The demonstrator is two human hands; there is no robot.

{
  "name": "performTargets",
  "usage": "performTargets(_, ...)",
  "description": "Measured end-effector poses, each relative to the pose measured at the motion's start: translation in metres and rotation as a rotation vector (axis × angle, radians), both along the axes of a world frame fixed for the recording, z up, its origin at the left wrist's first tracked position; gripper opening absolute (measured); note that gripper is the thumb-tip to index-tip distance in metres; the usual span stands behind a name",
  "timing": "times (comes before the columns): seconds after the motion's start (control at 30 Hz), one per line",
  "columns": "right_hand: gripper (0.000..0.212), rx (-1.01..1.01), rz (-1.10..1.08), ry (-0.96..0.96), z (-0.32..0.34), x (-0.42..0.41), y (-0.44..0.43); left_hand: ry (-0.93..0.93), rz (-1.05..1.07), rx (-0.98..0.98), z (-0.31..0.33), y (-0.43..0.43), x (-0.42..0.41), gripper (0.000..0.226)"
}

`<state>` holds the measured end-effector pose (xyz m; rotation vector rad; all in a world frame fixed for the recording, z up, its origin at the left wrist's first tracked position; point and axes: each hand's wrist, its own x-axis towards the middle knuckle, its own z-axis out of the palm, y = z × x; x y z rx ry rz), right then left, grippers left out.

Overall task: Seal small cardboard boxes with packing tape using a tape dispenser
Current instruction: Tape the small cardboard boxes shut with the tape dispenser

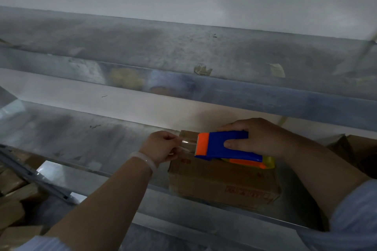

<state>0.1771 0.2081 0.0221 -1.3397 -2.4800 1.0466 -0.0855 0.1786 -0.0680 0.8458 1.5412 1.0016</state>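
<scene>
At far left I see a dim heap of brown cartons [12, 206]. My left hand [161, 146], curled, pinches what looks like the free end of clear tape [184, 142] at the top left edge of the small cardboard box [222, 181], which sits on the metal shelf [81, 140]. My right hand [259, 138] grips the blue-and-orange tape dispenser [224, 144] on the box top. Another carton [355, 149] lies farther right.

Right hand [263, 140] gripping blue-orange tape dispenser [224, 146] atop cardboard box [222, 183]; left hand [160, 146] pinching clear tape [184, 142]
</scene>
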Motion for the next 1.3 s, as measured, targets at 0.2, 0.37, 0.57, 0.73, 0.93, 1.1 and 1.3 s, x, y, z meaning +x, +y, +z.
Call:
performTargets(0.2,0.037,-0.060,-0.031,0.104,0.006,0.005,-0.004,-0.026,0.040,-0.035,-0.004,0.005,0.000,0.009)
performTargets(0.37,0.043,-0.077,-0.032,0.091,0.006,0.009,-0.005,-0.068,0.083,-0.052,-0.006,0.005,-0.004,0.010)
performTargets(0.57,0.043,-0.082,-0.069,0.050,0.010,0.024,-0.004,-0.063,0.073,-0.066,-0.017,0.004,-0.016,0.012)
performTargets(0.73,0.034,-0.062,-0.081,0.002,0.001,0.019,-0.001,0.041,0.093,-0.083,-0.030,0.006,-0.011,0.012)
performTargets(0.93,0.036,-0.061,-0.057,0.008,-0.006,0.019,0.003,0.013,0.033,-0.087,-0.046,0.001,-0.003,0.018)
performTargets(1.1,0.031,-0.068,-0.034,0.008,-0.004,0.017,0.005,-0.106,0.029,-0.157,-0.051,-0.007,-0.001,0.028)
performTargets(1.3,0.021,-0.047,0.005,-0.034,-0.003,0.013,0.007,-0.271,0.100,-0.269,-0.056,-0.009,0.003,0.030)
